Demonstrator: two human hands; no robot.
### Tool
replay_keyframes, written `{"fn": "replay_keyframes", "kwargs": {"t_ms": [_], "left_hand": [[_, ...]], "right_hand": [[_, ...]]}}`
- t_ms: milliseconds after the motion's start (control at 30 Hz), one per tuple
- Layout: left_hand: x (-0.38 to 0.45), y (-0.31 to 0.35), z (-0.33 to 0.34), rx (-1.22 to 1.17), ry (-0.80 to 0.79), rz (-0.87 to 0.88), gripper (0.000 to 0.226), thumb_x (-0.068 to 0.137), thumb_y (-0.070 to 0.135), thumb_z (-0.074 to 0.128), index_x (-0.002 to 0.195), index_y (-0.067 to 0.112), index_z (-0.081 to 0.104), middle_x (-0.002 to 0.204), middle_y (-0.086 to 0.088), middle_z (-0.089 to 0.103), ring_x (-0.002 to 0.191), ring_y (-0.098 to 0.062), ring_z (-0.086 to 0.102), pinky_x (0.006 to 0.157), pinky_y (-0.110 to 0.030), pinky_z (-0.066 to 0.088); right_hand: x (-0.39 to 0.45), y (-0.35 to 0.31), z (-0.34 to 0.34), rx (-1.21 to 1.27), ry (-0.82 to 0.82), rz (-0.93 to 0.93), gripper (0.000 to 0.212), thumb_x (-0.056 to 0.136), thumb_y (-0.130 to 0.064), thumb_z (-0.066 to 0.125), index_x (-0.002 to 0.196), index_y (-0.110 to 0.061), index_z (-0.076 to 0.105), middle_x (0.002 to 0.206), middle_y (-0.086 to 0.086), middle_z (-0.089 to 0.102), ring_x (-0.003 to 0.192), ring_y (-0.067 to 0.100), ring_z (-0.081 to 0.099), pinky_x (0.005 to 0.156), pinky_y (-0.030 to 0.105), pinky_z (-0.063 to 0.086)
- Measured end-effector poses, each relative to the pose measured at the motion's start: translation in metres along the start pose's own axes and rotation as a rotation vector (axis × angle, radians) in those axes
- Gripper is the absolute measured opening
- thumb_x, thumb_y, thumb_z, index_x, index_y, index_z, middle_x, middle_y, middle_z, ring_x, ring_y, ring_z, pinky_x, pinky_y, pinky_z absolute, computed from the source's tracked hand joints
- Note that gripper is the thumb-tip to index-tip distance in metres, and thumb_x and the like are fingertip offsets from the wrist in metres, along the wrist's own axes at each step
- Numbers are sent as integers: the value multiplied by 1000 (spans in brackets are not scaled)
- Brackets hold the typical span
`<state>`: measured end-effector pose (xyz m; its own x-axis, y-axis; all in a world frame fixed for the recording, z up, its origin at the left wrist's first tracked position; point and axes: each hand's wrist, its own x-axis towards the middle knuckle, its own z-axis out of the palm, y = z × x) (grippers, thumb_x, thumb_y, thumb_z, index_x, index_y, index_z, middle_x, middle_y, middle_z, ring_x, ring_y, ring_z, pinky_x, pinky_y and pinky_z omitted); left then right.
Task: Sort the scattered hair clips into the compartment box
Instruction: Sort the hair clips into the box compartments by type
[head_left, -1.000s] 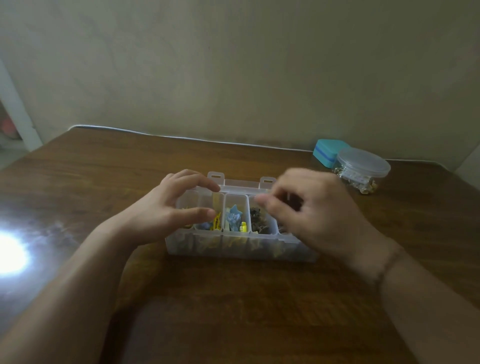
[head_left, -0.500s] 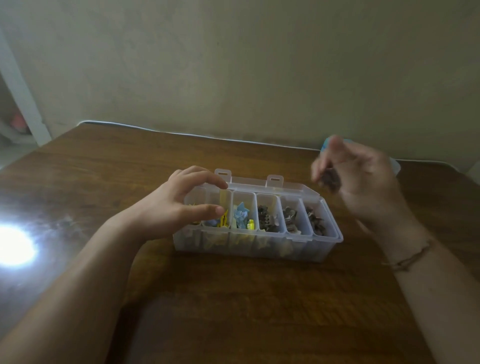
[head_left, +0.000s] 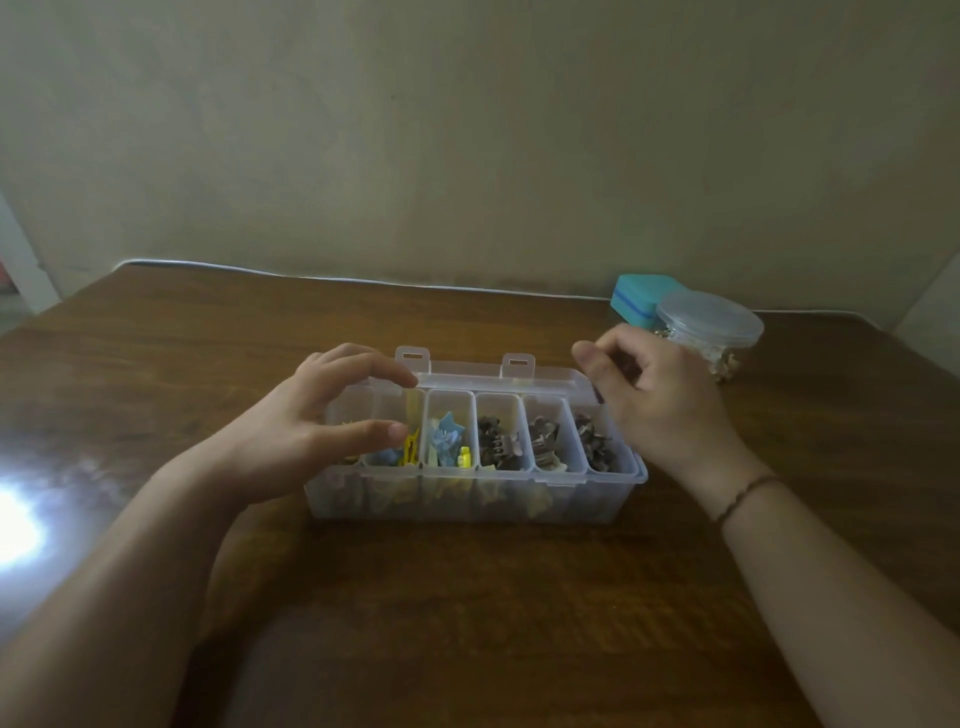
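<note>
Brown desk (head_left: 467, 597) mid-frame: my left hand (head_left: 311, 431) steadies the box (head_left: 467, 499), so my right hand (head_left: 660, 400), pinching a dark clip, should drop it gently.

Dark brown wooden table (head_left: 467, 623) fills the lower frame; plain beige wall (head_left: 467, 130) behind. White cable (head_left: 363, 280) along the table's far edge. Bright light glare (head_left: 15, 519) at the left edge.

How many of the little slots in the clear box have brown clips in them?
3. The three right-hand slots of the compartment box hold brown clips: one, the next, the last. The left hand hides the leftmost slots.
</note>
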<state>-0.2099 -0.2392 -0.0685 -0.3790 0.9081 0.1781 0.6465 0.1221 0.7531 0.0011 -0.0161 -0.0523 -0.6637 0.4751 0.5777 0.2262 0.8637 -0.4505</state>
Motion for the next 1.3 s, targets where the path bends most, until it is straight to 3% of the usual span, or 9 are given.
{"fn": "replay_keyframes", "kwargs": {"t_ms": [167, 300, 400, 500, 567, 667, 833, 1100, 1300], "left_hand": [[0, 1, 1, -66, 7, -9, 57, 61, 69, 63, 115, 50, 62, 123, 29, 54, 125, -5, 46, 104, -50, 40], [-1, 3, 1, -202, 93, -6, 58, 58, 67, 67, 113, 47, 65, 119, 21, 59, 120, -11, 54, 102, -53, 44], [1, 3, 0, -259, 238, -16, 54, 60, 70, 66, 110, 50, 66, 123, 18, 59, 122, -6, 53, 103, -45, 43], [4, 1, 4, -209, 364, -78, 52, 65, 70, 58, 111, 48, 65, 124, 22, 55, 119, 3, 50, 100, -40, 43], [5, 1, 7, -180, 389, -122, 58, 67, 72, 55, 117, 44, 63, 130, 17, 52, 122, -3, 49, 97, -39, 44], [8, 0, 10, -188, 419, -175, 51, 80, 64, 62, 126, 40, 58, 138, 12, 47, 122, -10, 49, 83, -28, 44], [13, -3, 12, -217, 490, -262, 43, 93, 47, 58, 134, 31, 54, 134, 6, 54, 112, -13, 53, 76, -26, 43], [16, -7, 11, -293, 541, -402, 45, 93, 48, 59, 131, 24, 57, 129, -3, 58, 102, -15, 55, 64, -23, 40], [18, -3, 13, -307, 570, -470, 48, 93, 47, 59, 132, 19, 57, 124, -1, 58, 105, -17, 53, 64, -25, 41]], "right_hand": [[-5, 12, -3, 155, -40, 2, 51, 92, -63, 34, 75, -23, 61, 66, 4, 62, 63, 17, 59, 55, 43, 49], [-6, 17, -17, 427, 46, 84, 50, 93, -63, 31, 71, -31, 63, 78, 8, 65, 71, 20, 60, 58, 25, 45], [-16, 17, -16, 289, -7, 27, 42, 93, -55, 40, 77, -25, 66, 70, -2, 63, 64, 12, 58, 54, 25, 44], [-21, 14, -13, 79, -77, -58, 39, 92, -48, 44, 79, -21, 69, 76, -12, 65, 77, 5, 60, 65, 32, 52], [-20, 13, -16, 15, -140, -83, 30, 89, -43, 50, 78, -24, 71, 82, -13, 67, 85, 5, 61, 73, 38, 53], [-19, 8, -21, -58, -223, -59, 6, 82, -27, 64, 82, -30, 69, 87, -15, 67, 89, 1, 59, 77, 31, 53], [-16, -6, -23, -63, -240, 59, 18, 83, -17, 72, 90, -32, 67, 80, -20, 60, 77, -9, 55, 58, 10, 40], [-15, -8, -20, -84, -211, 102, 21, 83, -15, 72, 83, -35, 65, 81, -18, 61, 80, -1, 56, 76, 24, 49], [-13, -9, -18, -149, -259, 154, 21, 85, -16, 68, 81, -37, 64, 81, -14, 61, 75, 0, 57, 65, 25, 53]]}}
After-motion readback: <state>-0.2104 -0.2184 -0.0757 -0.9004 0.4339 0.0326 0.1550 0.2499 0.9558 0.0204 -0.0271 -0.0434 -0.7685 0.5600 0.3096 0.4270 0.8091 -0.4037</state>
